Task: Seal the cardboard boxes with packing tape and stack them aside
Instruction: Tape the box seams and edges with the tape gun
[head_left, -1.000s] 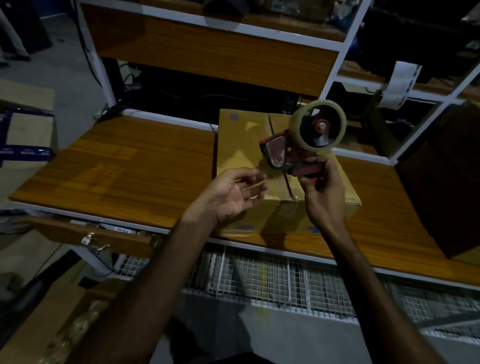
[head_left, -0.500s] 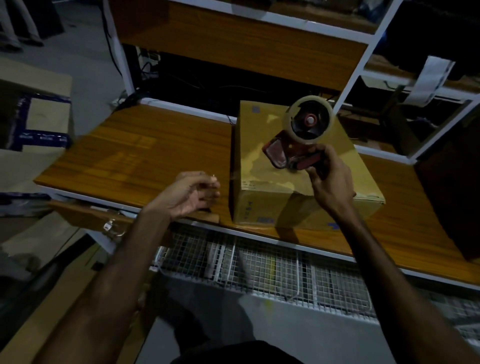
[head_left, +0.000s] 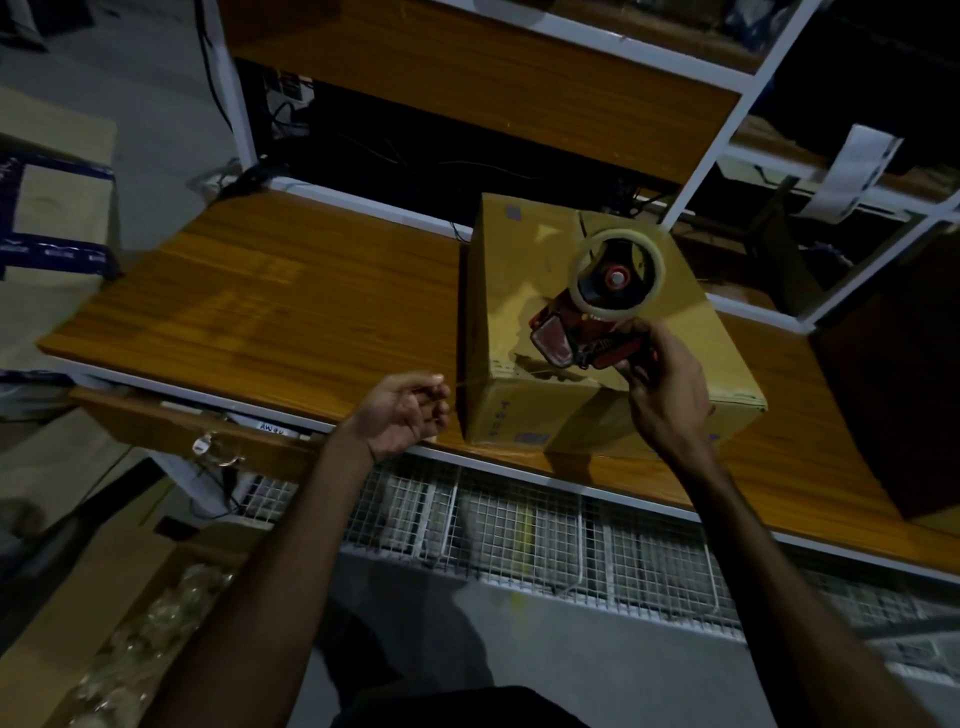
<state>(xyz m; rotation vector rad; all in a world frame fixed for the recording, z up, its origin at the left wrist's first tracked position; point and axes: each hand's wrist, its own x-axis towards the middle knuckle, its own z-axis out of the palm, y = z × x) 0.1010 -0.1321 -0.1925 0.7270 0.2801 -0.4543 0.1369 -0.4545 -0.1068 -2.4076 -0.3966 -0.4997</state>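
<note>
1. Over the last second the left hand (head_left: 402, 410) has drawn away from the red tape dispenser with its clear roll (head_left: 597, 312), moving leftward off the brown cardboard box (head_left: 587, 332) to the bench's front edge. A faint strand of tape seems to run from its pinched fingertips toward the dispenser, though dim light makes this uncertain.
2. I judge this as pulling out a starting length of tape, so sealing has not yet begun.
3. The right hand (head_left: 657, 384) grips the dispenser's handle, holding it above the box's top near the front edge.
4. The box sits on the wooden bench (head_left: 291, 301) at its front edge, right of centre, directly under the right hand and just beside the left hand, which hovers off its left face.
5. The top flaps look closed.
</note>
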